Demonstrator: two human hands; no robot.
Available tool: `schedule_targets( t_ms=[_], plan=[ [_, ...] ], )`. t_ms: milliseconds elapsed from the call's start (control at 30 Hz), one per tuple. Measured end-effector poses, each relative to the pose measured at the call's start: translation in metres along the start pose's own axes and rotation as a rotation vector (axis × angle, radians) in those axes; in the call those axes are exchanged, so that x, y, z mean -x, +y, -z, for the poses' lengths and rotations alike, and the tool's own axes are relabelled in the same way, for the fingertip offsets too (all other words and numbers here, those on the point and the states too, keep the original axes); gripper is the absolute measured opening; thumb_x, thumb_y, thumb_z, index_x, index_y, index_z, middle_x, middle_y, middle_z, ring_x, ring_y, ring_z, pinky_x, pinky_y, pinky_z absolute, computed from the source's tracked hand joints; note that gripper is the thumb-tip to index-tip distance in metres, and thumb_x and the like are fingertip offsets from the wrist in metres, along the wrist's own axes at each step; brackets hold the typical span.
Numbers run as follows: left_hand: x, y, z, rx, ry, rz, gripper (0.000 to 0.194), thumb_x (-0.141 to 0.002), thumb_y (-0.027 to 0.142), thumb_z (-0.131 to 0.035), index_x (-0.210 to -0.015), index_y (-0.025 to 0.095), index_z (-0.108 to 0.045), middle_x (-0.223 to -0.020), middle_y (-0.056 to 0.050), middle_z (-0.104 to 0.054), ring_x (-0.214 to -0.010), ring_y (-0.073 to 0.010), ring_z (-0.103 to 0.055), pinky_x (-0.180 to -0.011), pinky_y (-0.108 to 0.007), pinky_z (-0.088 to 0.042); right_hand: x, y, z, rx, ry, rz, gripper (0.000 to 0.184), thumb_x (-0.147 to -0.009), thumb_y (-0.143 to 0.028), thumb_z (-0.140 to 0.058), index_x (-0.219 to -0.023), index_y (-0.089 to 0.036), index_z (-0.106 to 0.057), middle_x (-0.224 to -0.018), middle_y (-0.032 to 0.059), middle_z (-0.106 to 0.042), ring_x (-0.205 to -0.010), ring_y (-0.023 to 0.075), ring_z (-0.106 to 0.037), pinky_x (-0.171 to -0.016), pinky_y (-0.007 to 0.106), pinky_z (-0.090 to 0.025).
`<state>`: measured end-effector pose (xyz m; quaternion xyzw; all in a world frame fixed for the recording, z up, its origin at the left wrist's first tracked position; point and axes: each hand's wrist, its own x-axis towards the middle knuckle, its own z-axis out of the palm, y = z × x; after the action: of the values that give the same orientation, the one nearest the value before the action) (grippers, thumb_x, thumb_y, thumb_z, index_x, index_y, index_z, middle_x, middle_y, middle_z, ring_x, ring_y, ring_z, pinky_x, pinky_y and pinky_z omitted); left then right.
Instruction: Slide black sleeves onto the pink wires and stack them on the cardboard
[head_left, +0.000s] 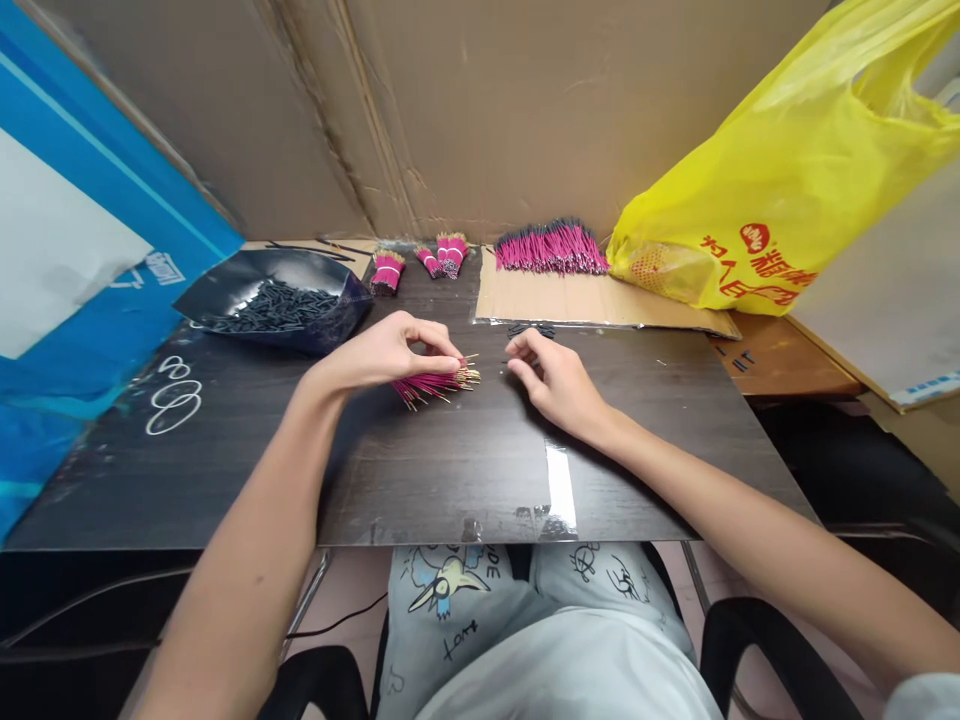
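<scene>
My left hand is closed in a pinch, thumb and index finger together at the gold-tipped ends of a bundle of pink wires on the dark table. How many wires it grips is hidden by the fingers. To the right, my right hand has its fingers curled, thumb and index tips close together. Whatever lies between those tips is too small to make out. Just behind it is a small pile of black sleeves, partly covered by the hand.
A dark tray of short black sleeves stands at left. Behind are tied pink wire bundles and a row of black-ended pink wires on cardboard. A yellow bag is at right, white rubber bands at left.
</scene>
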<state>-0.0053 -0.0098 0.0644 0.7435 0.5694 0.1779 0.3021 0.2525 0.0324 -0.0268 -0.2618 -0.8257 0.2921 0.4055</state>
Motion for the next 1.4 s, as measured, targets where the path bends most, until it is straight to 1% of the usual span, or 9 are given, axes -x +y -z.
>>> schedule_targets(
  t_ms=[133, 333, 533, 633, 767, 867, 1033, 1167, 1400],
  plan=[
    [-0.004, 0.004, -0.008, 0.102, -0.120, 0.049, 0.034, -0.084, 0.050, -0.078, -0.098, 0.020, -0.085, -0.092, -0.003, -0.081, -0.084, -0.0118, -0.070, -0.074, -0.019, -0.053, 0.001, -0.009, 0.003, -0.013, 0.026, 0.081, 0.014, -0.102, -0.019, -0.054, -0.111, -0.022, -0.064, -0.109, 0.0043, -0.071, -0.094, 0.0176, -0.064, -0.083, 0.031, -0.049],
    [-0.008, 0.006, -0.018, 0.159, -0.166, 0.093, 0.037, -0.085, 0.054, -0.076, -0.096, 0.019, -0.083, -0.066, -0.001, -0.068, -0.059, -0.0074, -0.056, -0.054, -0.018, -0.043, 0.005, -0.015, 0.001, -0.041, 0.008, 0.163, 0.016, -0.105, -0.020, -0.055, -0.107, -0.022, -0.071, -0.099, 0.0039, -0.069, -0.088, 0.0167, -0.063, -0.079, 0.031, -0.049],
    [-0.012, 0.011, -0.028, 0.239, -0.215, 0.095, 0.033, -0.089, 0.050, -0.073, -0.091, 0.017, -0.078, -0.066, -0.001, -0.067, -0.053, -0.0066, -0.056, -0.053, -0.018, -0.043, 0.003, -0.014, 0.000, -0.055, -0.016, 0.150, 0.011, -0.104, -0.022, -0.058, -0.106, -0.022, -0.069, -0.101, 0.0034, -0.071, -0.092, 0.0173, -0.065, -0.081, 0.031, -0.050],
    [-0.015, 0.010, -0.032, 0.274, -0.169, 0.090, 0.032, -0.088, 0.047, -0.075, -0.094, 0.016, -0.079, -0.069, -0.003, -0.071, -0.055, -0.0070, -0.058, -0.054, -0.018, -0.046, -0.003, -0.005, 0.008, -0.002, 0.011, 0.131, 0.010, -0.102, -0.021, -0.059, -0.105, -0.021, -0.068, -0.104, 0.0047, -0.072, -0.095, 0.0186, -0.066, -0.084, 0.033, -0.050],
    [-0.016, 0.006, -0.031, 0.345, -0.075, 0.085, 0.037, -0.086, 0.048, -0.078, -0.103, 0.015, -0.078, -0.079, -0.005, -0.074, -0.054, -0.0060, -0.058, -0.052, -0.018, -0.047, -0.012, 0.016, 0.024, 0.126, 0.109, -0.022, 0.011, -0.094, -0.012, -0.064, -0.101, -0.019, -0.069, -0.102, 0.0054, -0.074, -0.091, 0.0201, -0.066, -0.086, 0.035, -0.048],
    [-0.016, 0.005, -0.029, 0.361, 0.000, 0.071, 0.038, -0.088, 0.050, -0.076, -0.104, 0.015, -0.078, -0.067, 0.000, -0.063, -0.051, -0.0027, -0.048, -0.048, -0.014, -0.037, -0.015, 0.028, 0.037, 0.230, 0.045, -0.100, 0.012, -0.093, -0.009, -0.064, -0.097, -0.019, -0.070, -0.099, 0.0052, -0.074, -0.091, 0.0212, -0.065, -0.087, 0.036, -0.046],
    [-0.014, 0.002, -0.026, 0.397, 0.051, 0.060, 0.039, -0.092, 0.051, -0.071, -0.099, 0.013, -0.075, -0.060, 0.005, -0.045, -0.052, -0.0013, -0.038, -0.048, -0.012, -0.028, -0.017, 0.029, 0.051, 0.321, -0.100, -0.090, 0.009, -0.093, -0.011, -0.068, -0.095, -0.018, -0.073, -0.102, 0.0063, -0.070, -0.093, 0.0213, -0.062, -0.084, 0.035, -0.044],
    [-0.015, 0.000, -0.028, 0.408, 0.048, 0.073, 0.037, -0.091, 0.050, -0.071, -0.091, 0.013, -0.072, -0.060, 0.004, -0.047, -0.052, -0.0018, -0.039, -0.048, -0.012, -0.028, -0.016, 0.024, 0.053, 0.444, -0.259, -0.112, 0.013, -0.092, -0.008, -0.064, -0.095, -0.017, -0.073, -0.103, 0.0071, -0.070, -0.092, 0.0220, -0.062, -0.078, 0.035, -0.041],
    [-0.018, 0.004, -0.037, 0.405, -0.028, 0.081, 0.034, -0.085, 0.046, -0.078, -0.091, 0.012, -0.075, -0.072, -0.003, -0.064, -0.059, -0.0043, -0.053, -0.052, -0.013, -0.039, -0.015, 0.019, 0.050, 0.619, -0.359, -0.096, 0.015, -0.096, -0.008, -0.058, -0.101, -0.016, -0.070, -0.112, 0.0094, -0.070, -0.109, 0.0275, -0.062, -0.073, 0.036, -0.037]
  ],
)
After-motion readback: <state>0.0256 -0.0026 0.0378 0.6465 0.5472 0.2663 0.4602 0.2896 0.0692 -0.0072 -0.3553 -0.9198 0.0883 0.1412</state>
